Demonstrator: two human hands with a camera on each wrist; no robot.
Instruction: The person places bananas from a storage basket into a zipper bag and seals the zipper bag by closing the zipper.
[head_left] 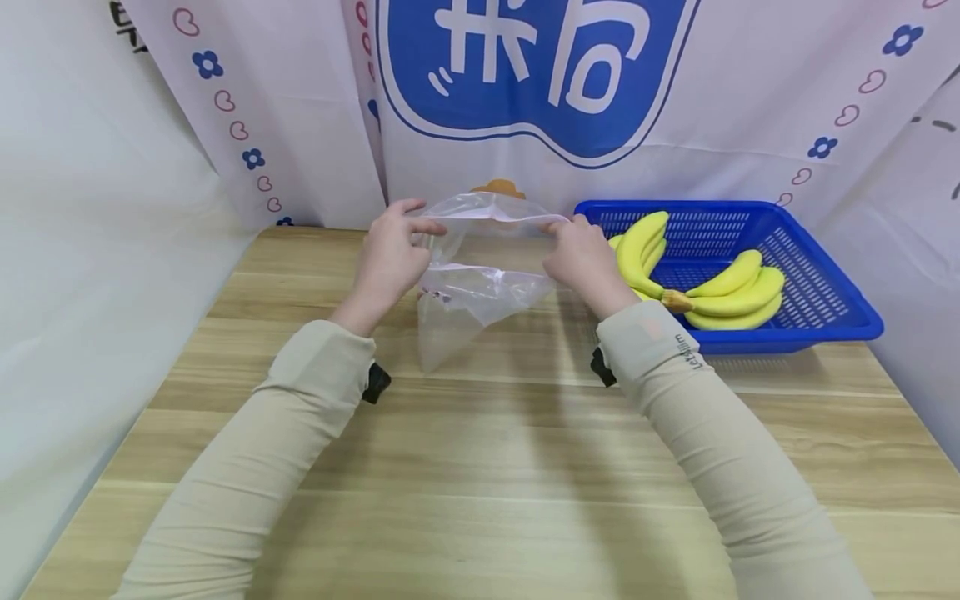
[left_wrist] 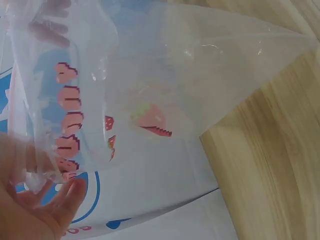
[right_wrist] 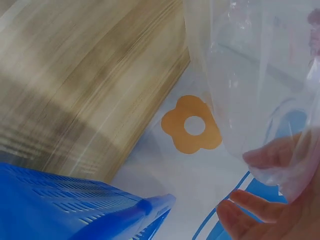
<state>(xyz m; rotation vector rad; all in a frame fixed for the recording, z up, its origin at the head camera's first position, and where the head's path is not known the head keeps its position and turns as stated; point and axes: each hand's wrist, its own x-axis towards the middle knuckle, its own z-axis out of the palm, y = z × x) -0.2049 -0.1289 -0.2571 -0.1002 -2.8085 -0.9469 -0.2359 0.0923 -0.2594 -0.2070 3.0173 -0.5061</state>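
A clear plastic zip bag (head_left: 480, 304) hangs above the table between both hands, its mouth spread apart. My left hand (head_left: 393, 254) holds the left end of the bag's mouth. In the left wrist view, pink lettering and a strawberry print show on the bag (left_wrist: 165, 55), and the left hand (left_wrist: 45, 205) has its fingers at the rim. My right hand (head_left: 585, 254) grips the mouth's right end; in the right wrist view, one digit of the right hand (right_wrist: 272, 210) shows through the film of the bag (right_wrist: 250, 80). No contents are visible in the bag.
A blue plastic basket (head_left: 832, 333) stands at the right, behind the right forearm. In it lie yellow bananas (head_left: 738, 300) in bunches. The wooden table (head_left: 480, 483) ends at a white cloth backdrop (head_left: 315, 150) with blue and orange prints.
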